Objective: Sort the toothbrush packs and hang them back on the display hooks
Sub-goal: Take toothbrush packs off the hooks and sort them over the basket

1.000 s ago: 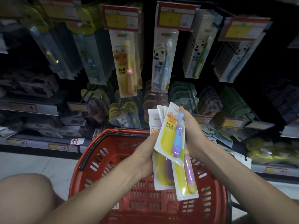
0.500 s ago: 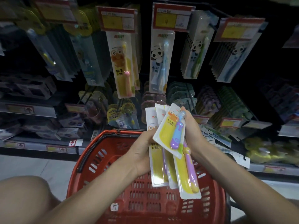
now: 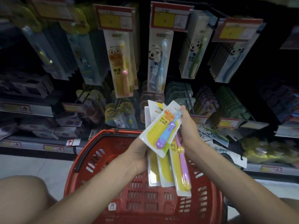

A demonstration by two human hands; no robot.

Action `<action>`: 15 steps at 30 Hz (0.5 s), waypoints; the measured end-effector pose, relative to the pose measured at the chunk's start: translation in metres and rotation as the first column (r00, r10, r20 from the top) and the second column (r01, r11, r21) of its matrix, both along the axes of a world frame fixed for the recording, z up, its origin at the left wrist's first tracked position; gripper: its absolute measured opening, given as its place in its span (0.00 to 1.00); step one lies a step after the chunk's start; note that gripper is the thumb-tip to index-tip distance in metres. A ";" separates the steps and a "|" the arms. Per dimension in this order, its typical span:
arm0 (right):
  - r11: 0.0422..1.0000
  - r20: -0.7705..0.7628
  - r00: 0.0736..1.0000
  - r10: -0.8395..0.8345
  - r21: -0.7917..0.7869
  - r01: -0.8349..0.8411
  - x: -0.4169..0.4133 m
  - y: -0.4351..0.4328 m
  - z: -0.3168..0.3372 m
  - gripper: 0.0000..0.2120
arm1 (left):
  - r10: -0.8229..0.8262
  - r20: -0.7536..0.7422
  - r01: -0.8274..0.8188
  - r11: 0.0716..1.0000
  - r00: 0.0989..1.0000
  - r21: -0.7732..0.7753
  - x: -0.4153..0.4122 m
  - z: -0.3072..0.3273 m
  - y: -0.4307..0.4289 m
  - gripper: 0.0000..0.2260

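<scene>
Above the red basket (image 3: 124, 131), the left hand (image 3: 139, 152) grips the fanned toothbrush packs (image 3: 166, 172), its fingers curled behind them. The right hand (image 3: 188, 131) pinches the tilted front pack (image 3: 155, 133).

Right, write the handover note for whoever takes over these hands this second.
Left hand: grips the fan of frog toothbrush packs from behind, over the red basket.
Right hand: its grip is on the front pack, blue-and-purple brush, tilted across the fan.
Done: held packs gathered; none of them hung yet.
Left: finish sorting, then hang them; the hook with the hanging frog pack up ahead looks like the match, panda packs beside it.
</scene>
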State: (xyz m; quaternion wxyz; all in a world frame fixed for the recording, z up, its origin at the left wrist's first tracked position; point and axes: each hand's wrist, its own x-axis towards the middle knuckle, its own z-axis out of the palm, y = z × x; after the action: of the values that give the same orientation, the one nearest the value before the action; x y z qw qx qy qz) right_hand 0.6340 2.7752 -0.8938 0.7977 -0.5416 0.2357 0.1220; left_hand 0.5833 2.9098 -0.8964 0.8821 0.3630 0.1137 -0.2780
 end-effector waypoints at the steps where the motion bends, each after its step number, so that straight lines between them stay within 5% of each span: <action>1: 0.999 -0.019 1.000 0.020 0.028 -0.019 0.001 -0.001 0.001 0.22 | -0.010 -0.021 0.011 1.000 1.000 0.010 0.000 0.000 0.000 0.18; 3: 0.994 -0.023 0.996 0.086 0.068 -0.084 0.001 0.000 0.006 0.21 | -0.022 -0.029 0.022 1.000 0.999 0.019 0.003 0.003 -0.001 0.24; 6: 0.989 -0.072 0.993 0.094 0.119 -0.085 0.006 -0.004 0.000 0.45 | 0.013 -0.012 -0.013 1.000 1.000 0.021 0.007 -0.003 0.000 0.25; 9: 0.989 -0.014 0.997 0.081 0.124 -0.078 0.004 -0.011 0.012 0.30 | -0.016 0.029 0.016 1.000 0.999 0.009 0.009 -0.001 0.002 0.13; 15: 0.995 -0.017 0.998 0.066 0.083 -0.064 0.002 -0.018 0.025 0.23 | 0.016 0.032 -0.018 0.998 0.999 0.062 0.013 -0.001 0.009 0.10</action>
State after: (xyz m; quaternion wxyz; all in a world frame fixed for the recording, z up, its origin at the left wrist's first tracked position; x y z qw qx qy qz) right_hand 0.6364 2.7570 -0.8687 0.8125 -0.5145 0.2206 0.1628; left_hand 0.5965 2.9191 -0.8973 0.8744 0.3935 0.1112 -0.2611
